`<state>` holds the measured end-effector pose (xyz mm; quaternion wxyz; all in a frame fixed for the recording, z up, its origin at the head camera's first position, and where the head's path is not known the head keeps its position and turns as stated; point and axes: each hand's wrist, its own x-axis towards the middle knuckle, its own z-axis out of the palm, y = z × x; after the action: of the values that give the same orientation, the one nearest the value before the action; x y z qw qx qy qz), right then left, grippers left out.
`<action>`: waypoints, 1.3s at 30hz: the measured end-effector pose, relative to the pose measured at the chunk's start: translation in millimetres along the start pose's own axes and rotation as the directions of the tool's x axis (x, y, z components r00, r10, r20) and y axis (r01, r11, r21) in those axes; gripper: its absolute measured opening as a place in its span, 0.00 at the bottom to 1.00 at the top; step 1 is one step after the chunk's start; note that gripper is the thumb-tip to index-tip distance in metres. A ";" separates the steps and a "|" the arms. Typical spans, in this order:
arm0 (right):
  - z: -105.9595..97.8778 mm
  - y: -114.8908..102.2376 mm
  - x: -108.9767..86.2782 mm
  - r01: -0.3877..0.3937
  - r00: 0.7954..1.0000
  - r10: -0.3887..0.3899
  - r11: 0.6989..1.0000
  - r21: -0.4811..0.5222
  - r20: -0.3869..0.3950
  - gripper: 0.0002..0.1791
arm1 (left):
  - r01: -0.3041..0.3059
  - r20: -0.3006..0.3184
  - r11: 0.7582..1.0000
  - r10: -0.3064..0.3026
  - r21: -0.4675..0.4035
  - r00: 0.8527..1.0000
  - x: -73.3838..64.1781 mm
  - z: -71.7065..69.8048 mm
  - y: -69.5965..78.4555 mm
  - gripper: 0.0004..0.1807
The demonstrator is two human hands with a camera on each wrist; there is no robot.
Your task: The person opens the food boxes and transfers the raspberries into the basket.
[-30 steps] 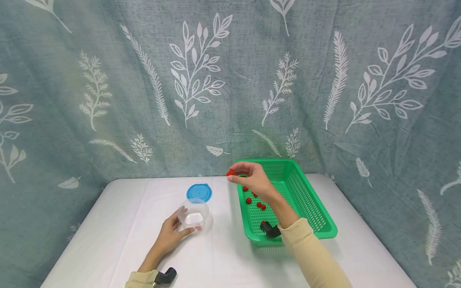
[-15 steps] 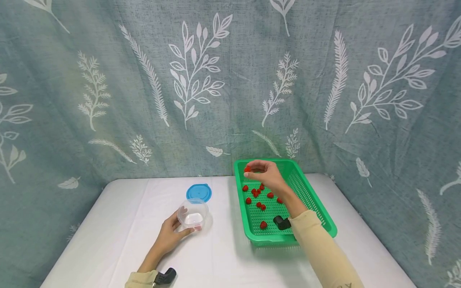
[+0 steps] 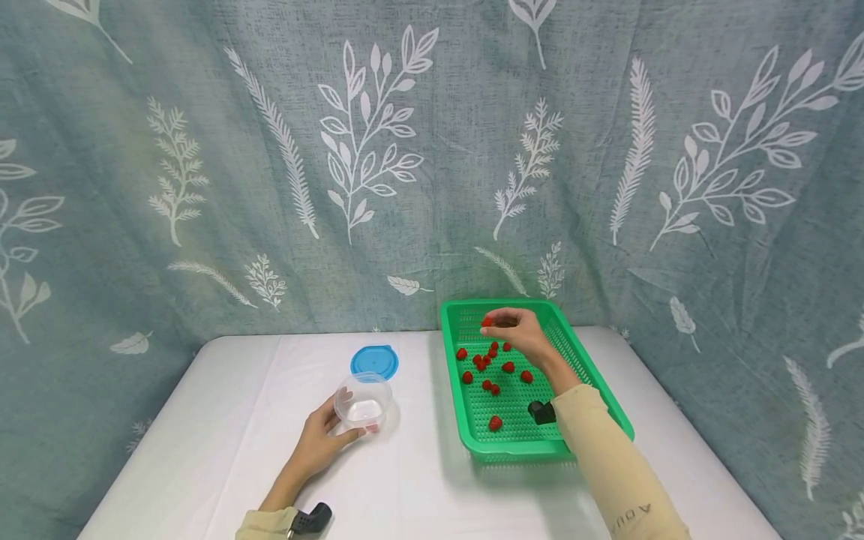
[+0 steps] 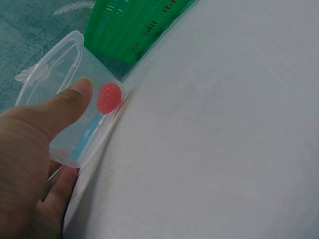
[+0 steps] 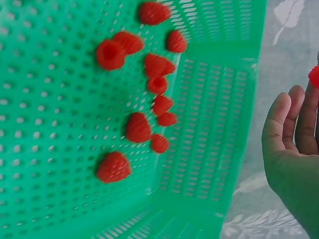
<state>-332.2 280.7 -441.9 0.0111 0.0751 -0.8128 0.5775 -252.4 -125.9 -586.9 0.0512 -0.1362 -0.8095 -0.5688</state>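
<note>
My left hand (image 3: 322, 442) grips a clear plastic tub (image 3: 362, 401) on the white table, thumb on the near side and fingers round the other. Inside the tub a raspberry (image 4: 108, 98) shows through the wall in the left wrist view. My right hand (image 3: 523, 334) pinches another raspberry (image 3: 487, 322) between thumb and fingertips, above the far part of a green basket (image 3: 454, 405). Several loose raspberries (image 5: 138, 127) lie on the basket's perforated floor. In the right wrist view the pinched raspberry is partly cut off by the frame's right edge.
A blue lid (image 3: 374, 361) lies flat on the table just beyond the tub. White cloth (image 3: 418, 480) covers the table, and a patterned green-grey curtain (image 3: 432, 150) hangs behind and at the sides.
My right hand has moved right, from the basket's left rim to above its inside, still pinching the raspberry. More raspberries in the basket have come into sight. The left hand and tub stay put.
</note>
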 end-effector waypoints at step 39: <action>-16.4 39.5 13.2 -0.141 0.986 0.137 0.989 -0.035 -0.096 0.27 | -0.016 -0.003 1.000 0.016 -0.004 1.000 0.7 -0.8 -3.3 0.49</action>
<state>-351.7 307.4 -472.1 0.0101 -0.0092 -0.8266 0.5626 -254.0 -127.5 -589.4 0.0568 -0.1418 -0.8073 -0.5700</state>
